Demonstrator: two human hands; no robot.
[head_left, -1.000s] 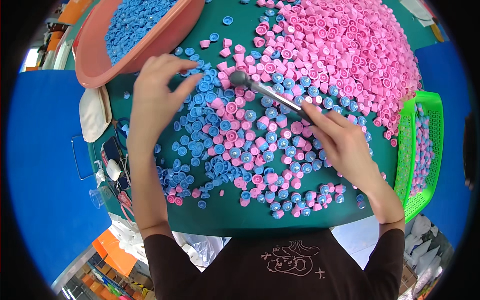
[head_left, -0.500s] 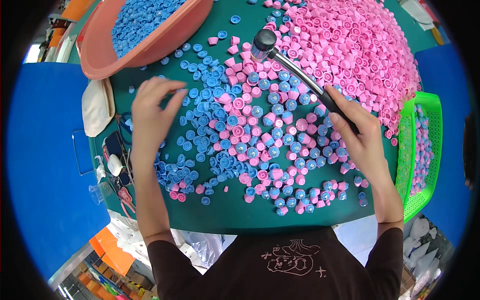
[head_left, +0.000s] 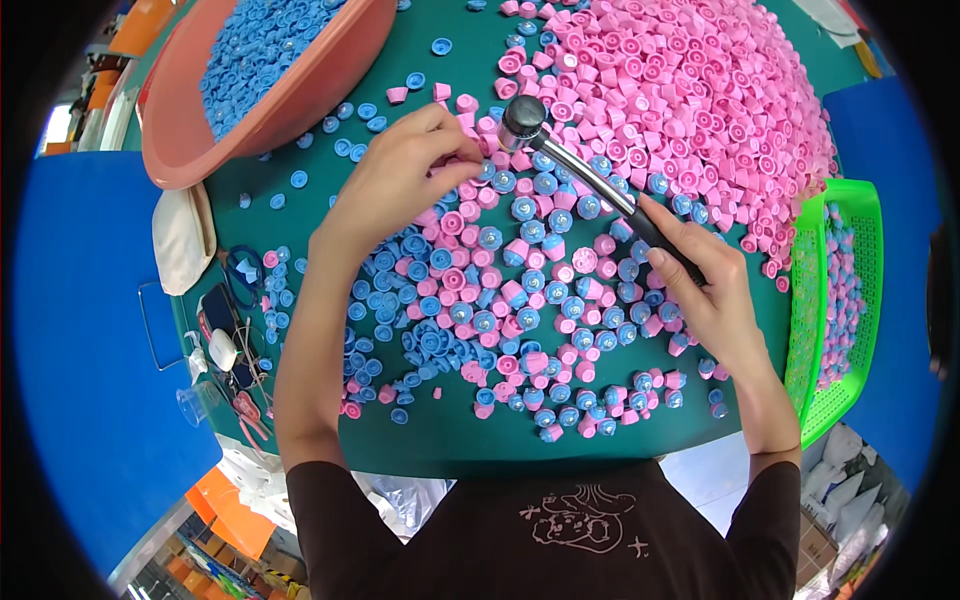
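Note:
My right hand [head_left: 705, 290] grips the black handle of a small metal hammer [head_left: 560, 160], whose round head hovers over the caps near the middle top. My left hand [head_left: 400, 180] reaches in beside the hammer head, fingertips pinching at a cap just left of it. Between and below both hands lie several blue and pink plastic caps [head_left: 500, 310], many pressed together as pink-on-blue pairs, on a green table [head_left: 440, 440]. A big heap of pink caps [head_left: 690, 90] fills the upper right.
A salmon-coloured basin [head_left: 300, 100] of blue caps sits at the upper left. A green mesh basket [head_left: 815, 330] with joined caps stands at the right edge. A white cloth [head_left: 180, 240], scissors and small tools lie along the table's left edge.
The hammer swung up from the caps and now sits lower near my left fingers. My left hand moved up and right from the blue caps to the spot beside the hammer head.

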